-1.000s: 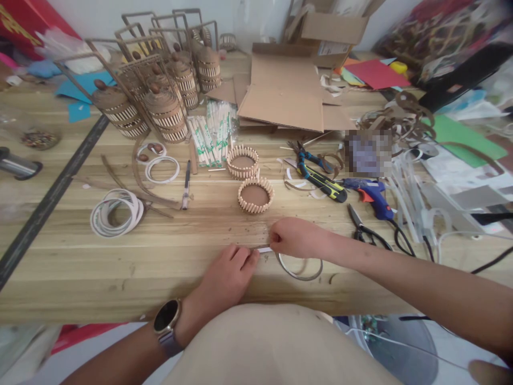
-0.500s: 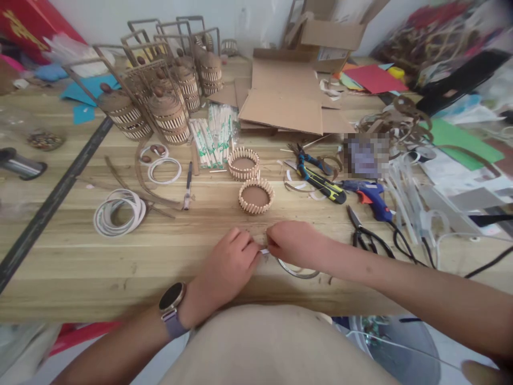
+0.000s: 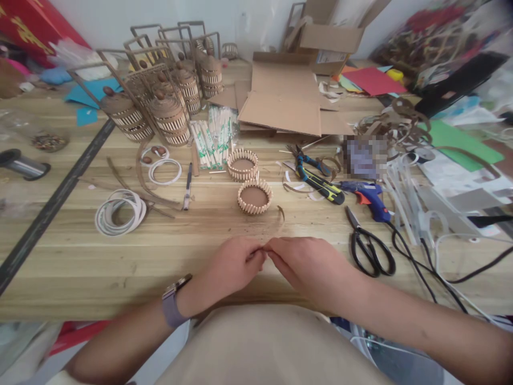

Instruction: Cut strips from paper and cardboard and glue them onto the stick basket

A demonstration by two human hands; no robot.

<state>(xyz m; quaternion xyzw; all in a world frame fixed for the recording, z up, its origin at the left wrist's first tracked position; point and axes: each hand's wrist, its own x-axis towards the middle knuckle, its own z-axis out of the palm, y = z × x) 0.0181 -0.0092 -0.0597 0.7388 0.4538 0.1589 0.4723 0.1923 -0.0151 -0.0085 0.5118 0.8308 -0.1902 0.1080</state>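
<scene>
We see the table (image 3: 180,243) crowded along its far side. Handled stick-walled canisters (image 3: 171,125) stand at the back left; cardboard sheets (image 3: 280,109) lie right of them, with wrapped sticks (image 3: 206,144) in front. Two small round stick baskets (image 3: 255,209) sit one behind the other; the nearer one stands just beyond the hands, on the far side of the working spot. Left of these we find a pen-like knife (image 3: 188,184) and a coil of white tape (image 3: 105,218). To the right: blue-handled pliers (image 3: 301,167), a yellow-and-black utility knife (image 3: 325,188), a blue glue gun (image 3: 374,203). Open-bladed scissors (image 3: 359,230) lie beyond the right forearm, near black cords (image 3: 414,266).

We note the brown strip (image 3: 283,215) at the hands: its thin free end curves up behind the fingertips, toward the nearer basket. Both hands are pinched on it, though the fingers hide the exact hold. The left hand (image 3: 236,263) has its fingers curled, thumb side inward, a watch (image 3: 173,305) on the wrist. The right hand (image 3: 308,262) is flatter, back upward, fingers stretched to the left. The fingertips meet in front of the body, forearms slanting in from both sides.
</scene>
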